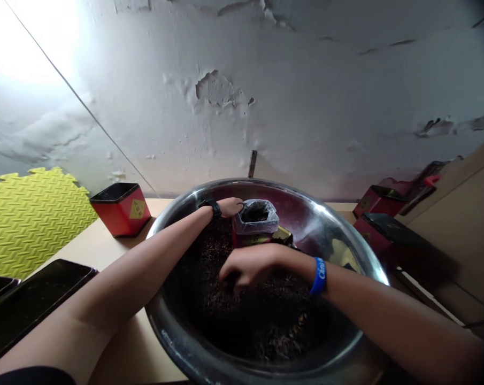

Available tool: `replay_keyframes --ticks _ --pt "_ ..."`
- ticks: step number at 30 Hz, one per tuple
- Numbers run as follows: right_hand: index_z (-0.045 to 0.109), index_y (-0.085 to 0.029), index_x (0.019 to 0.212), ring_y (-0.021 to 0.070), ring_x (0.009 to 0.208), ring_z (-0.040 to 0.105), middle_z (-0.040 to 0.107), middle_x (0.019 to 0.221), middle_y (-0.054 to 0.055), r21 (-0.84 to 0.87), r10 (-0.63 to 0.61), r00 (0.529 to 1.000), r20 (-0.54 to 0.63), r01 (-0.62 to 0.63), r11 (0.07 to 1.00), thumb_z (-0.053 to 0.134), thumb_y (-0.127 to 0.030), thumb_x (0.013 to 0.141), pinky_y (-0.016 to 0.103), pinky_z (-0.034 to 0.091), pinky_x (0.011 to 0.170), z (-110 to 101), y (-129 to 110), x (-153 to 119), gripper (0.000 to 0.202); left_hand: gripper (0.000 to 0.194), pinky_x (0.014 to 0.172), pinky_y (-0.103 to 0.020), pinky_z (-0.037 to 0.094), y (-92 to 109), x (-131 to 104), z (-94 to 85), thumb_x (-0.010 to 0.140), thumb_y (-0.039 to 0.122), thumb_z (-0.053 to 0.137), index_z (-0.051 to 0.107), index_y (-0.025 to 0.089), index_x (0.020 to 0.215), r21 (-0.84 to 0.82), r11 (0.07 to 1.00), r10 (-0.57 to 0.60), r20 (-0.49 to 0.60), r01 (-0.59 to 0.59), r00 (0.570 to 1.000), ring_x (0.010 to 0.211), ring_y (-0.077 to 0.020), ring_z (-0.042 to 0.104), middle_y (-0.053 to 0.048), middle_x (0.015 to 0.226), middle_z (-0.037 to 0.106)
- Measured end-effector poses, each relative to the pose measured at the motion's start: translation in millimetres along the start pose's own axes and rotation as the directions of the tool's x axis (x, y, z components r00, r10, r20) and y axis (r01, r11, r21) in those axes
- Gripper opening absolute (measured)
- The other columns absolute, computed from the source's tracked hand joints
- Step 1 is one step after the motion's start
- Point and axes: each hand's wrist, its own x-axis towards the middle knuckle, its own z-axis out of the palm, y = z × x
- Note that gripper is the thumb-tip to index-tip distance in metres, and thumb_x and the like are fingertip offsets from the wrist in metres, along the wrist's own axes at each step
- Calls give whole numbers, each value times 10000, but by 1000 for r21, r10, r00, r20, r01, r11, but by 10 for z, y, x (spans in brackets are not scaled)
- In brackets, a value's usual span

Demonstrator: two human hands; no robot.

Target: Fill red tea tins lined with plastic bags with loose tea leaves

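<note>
The left hand (pixel 229 207) reaches forward and holds the edge of one lined red tin (pixel 250 239), inside one metal basin (pixel 312 214). The right hand (pixel 247 267) bends half-closed over dark leaves (pixel 284 337); if it holds some, I cannot tell. Two dim tins (pixel 380 201) stand at right.

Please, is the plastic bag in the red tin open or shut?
Open: the bag is spread out around the mouth of the tin, and dark material shows inside. The left hand is at its edge.
</note>
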Motion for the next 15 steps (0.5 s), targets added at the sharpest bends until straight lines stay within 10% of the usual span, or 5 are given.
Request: replay_keyframes --ticks 5,10,15 --pt "615 -180 913 125 787 555 628 865 10 -107 -104 970 -218 82 991 511 -141 679 226 412 714 -530 79 -226 259 303 645 -211 390 22 -10 -21 826 267 328 572 96 880 -7 999 37 21 -37 999 747 -144 543 -90 907 608" --pt "592 -187 972 177 887 544 615 949 46 -192 -40 727 -686 -129 973 497 -203 708 302 407 787 -740 518 -252 281 287 623 -206 388 27 2 -6 820 254 338 571 104 893 3 1000 16 40 -17 999 739 -142 541 -73 880 612" --pt "623 -220 962 207 973 518 595 1046 45 -400 -67 794 -604 -229 888 464 -148 703 330 377 840 -735 761 -215 312 312 634 -206 389 8 29 -9 820 242 303 574 111 902 53 998 17 26 -18 1000 751 -142 542 -77 894 609"
